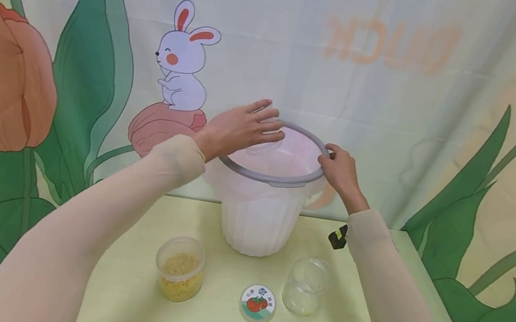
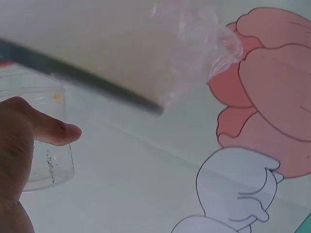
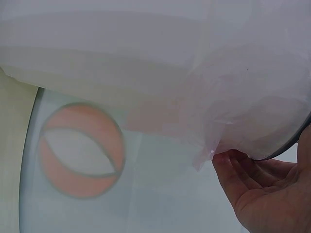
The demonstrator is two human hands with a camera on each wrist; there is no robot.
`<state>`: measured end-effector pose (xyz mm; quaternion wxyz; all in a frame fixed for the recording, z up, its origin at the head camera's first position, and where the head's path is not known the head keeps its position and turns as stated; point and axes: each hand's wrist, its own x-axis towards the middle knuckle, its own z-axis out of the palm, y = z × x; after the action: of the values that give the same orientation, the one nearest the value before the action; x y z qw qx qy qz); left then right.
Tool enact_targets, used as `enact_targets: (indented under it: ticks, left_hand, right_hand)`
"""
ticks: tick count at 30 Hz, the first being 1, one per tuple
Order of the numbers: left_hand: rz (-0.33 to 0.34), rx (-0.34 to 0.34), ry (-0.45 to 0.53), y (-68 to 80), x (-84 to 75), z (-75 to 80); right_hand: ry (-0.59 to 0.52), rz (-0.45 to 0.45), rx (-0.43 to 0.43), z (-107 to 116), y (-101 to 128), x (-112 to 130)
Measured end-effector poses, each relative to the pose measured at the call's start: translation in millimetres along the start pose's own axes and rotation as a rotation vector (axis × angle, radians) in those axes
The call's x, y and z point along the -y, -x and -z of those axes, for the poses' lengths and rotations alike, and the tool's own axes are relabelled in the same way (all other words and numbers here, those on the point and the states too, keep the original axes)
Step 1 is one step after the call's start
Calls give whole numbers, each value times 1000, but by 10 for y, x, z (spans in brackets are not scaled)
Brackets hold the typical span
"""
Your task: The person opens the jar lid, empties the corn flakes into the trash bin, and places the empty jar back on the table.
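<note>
A white bin (image 1: 255, 225) with a grey rim (image 1: 272, 178) stands at the back of the table, lined with a thin pinkish plastic bag (image 2: 194, 43). Over its mouth, my left hand (image 1: 249, 130) holds a clear plastic jar (image 2: 56, 165), thumb along its side and a yellow speck stuck inside near the top. Most of that jar is hidden behind the hand in the head view. On the right side of the bin, my right hand (image 1: 341, 171) grips the rim and the edge of the bag, the bin tilted toward me.
In front of the bin, a clear tub (image 1: 180, 269) of yellow crumbly stuff stands on the left. A round lid (image 1: 258, 304) with a tomato picture lies in the middle, beside another clear jar (image 1: 306, 288). A small black-and-yellow object (image 1: 337, 238) shows by the right sleeve. A printed curtain hangs behind.
</note>
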<state>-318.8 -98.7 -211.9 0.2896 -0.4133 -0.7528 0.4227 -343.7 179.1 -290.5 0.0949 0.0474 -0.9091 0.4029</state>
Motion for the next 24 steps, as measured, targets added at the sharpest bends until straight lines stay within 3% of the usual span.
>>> enact_targets:
  ticks: [5,11,24]
  left_hand:
    - [56,-22,-16,-2,86,55]
    - [-26,-14,-11,-43,2,51]
    - [12,18,9,-21,-59,2]
  right_hand:
    - [6,-5,0,-4,-5,-10]
    - [-1,-1,3,1,-9,-22]
    - [-4,10,1,-12,-2,-25]
